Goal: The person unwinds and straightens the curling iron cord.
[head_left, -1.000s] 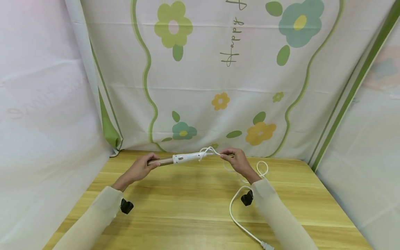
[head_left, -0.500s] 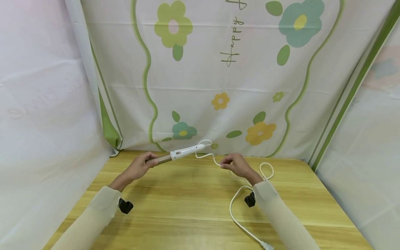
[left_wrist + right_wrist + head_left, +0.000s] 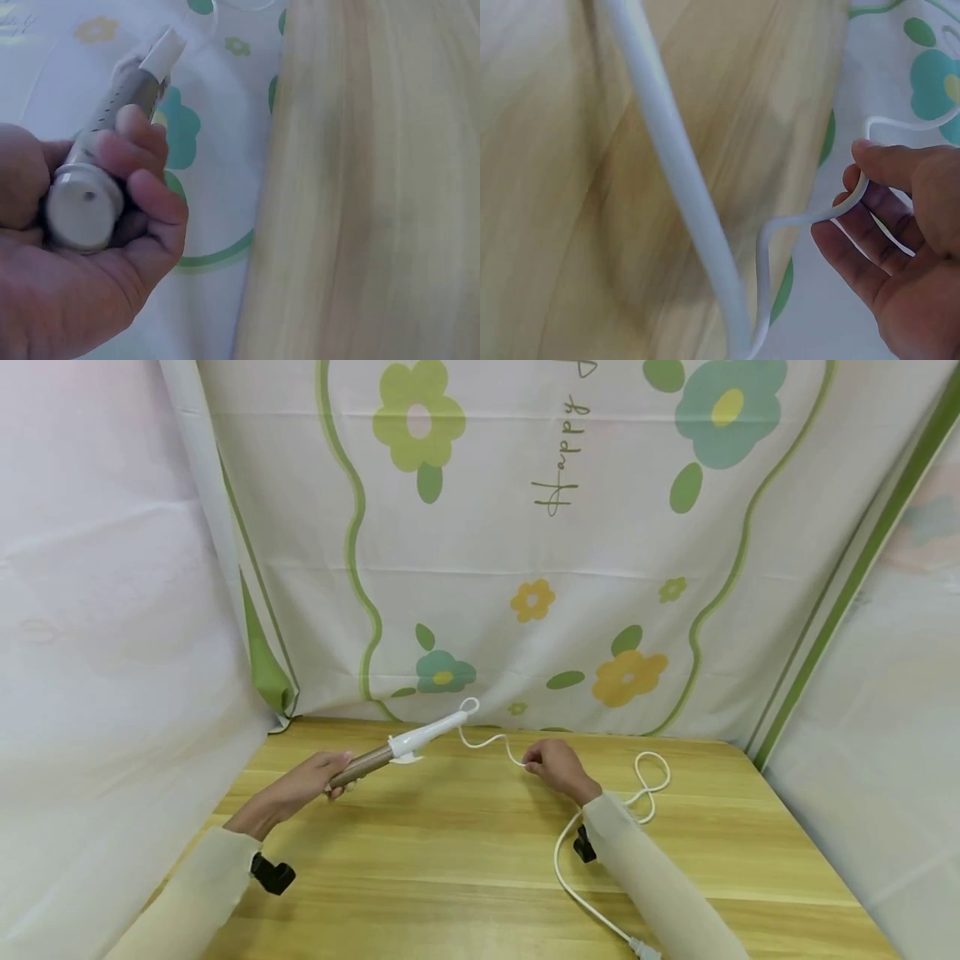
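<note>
A curling iron with a white handle and a gold-brown barrel slants up to the right above the table. My left hand grips it by the barrel; in the left wrist view, curled fingers wrap the barrel just behind its round white end cap. From the handle's far end a white power cord loops and sags toward my right hand. That hand pinches the cord between thumb and fingers, as the right wrist view shows.
More cord lies in a loop on the wooden table, beyond the right forearm. Its white plug lies near the front edge. A flowered cloth hangs behind the table, with pale cloth at both sides.
My left hand has drawn left and down, and the curling iron has tilted and rolled, showing a white lever underneath. My right hand has sunk a little, with the cord hanging slacker.
</note>
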Motion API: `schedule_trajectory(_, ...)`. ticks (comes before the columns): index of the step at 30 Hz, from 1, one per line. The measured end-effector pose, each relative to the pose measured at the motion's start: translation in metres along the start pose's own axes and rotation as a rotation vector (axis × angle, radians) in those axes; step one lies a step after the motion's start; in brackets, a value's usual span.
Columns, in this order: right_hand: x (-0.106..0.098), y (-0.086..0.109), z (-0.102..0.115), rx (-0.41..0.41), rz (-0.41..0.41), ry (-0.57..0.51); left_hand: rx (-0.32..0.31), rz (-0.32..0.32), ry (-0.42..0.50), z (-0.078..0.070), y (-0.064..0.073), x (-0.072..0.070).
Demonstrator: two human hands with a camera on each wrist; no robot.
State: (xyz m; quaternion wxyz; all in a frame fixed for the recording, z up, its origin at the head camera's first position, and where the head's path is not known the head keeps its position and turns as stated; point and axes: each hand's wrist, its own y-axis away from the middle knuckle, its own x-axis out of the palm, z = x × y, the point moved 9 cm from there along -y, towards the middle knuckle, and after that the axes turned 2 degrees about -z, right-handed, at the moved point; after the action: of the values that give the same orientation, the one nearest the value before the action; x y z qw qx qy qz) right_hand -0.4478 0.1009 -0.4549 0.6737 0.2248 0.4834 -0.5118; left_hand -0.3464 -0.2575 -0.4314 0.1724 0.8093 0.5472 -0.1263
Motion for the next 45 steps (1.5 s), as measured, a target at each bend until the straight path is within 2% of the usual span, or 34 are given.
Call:
schedule_trajectory(4, 0.009, -0.006, 0.006, 0.001, -0.016, 0.055, -0.056, -0.005, 0.107, 0.016, 0.015, -0.004)
schedule_trajectory(10, 0.021, -0.011, 0.01, 0.029, -0.018, 0.072, -0.012, 0.029, 0.231, 0.03, 0.037, -0.008)
schedule_trajectory(14, 0.027, -0.012, 0.006, 0.056, -0.003, 0.074, -0.017, 0.022, 0.246, 0.04, 0.052, -0.017)
schedule_trajectory(16, 0.029, -0.012, 0.005, 0.058, 0.003, 0.082, -0.05, -0.012, 0.219, 0.048, 0.06, -0.022)
schedule_trajectory(22, 0.033, -0.013, 0.003, 0.048, 0.024, 0.104, -0.218, -0.106, 0.163, 0.078, 0.078, -0.033)
schedule_trajectory(26, 0.034, -0.013, 0.001, 0.057, 0.013, 0.121, -0.281, -0.18, 0.038, 0.09, 0.082, -0.035)
schedule_trajectory(29, 0.033, -0.012, 0.001, 0.056, -0.002, 0.138, -0.289, -0.24, -0.077, 0.094, 0.083, -0.035)
schedule_trajectory(32, 0.033, -0.011, 0.002, 0.058, -0.009, 0.134, -0.255, -0.297, -0.195, 0.094, 0.081, -0.035)
schedule_trajectory(38, 0.036, -0.011, 0.001, 0.059, -0.006, 0.106, -0.127, -0.442, -0.532, 0.085, 0.079, -0.037)
schedule_trajectory(41, 0.037, -0.011, -0.001, 0.082, 0.005, 0.095, -0.088, -0.458, -0.648, 0.081, 0.077, -0.035)
schedule_trajectory(45, 0.034, -0.01, 0.0, 0.086, 0.007, 0.08, -0.088, -0.449, -0.77, 0.078, 0.074, -0.034)
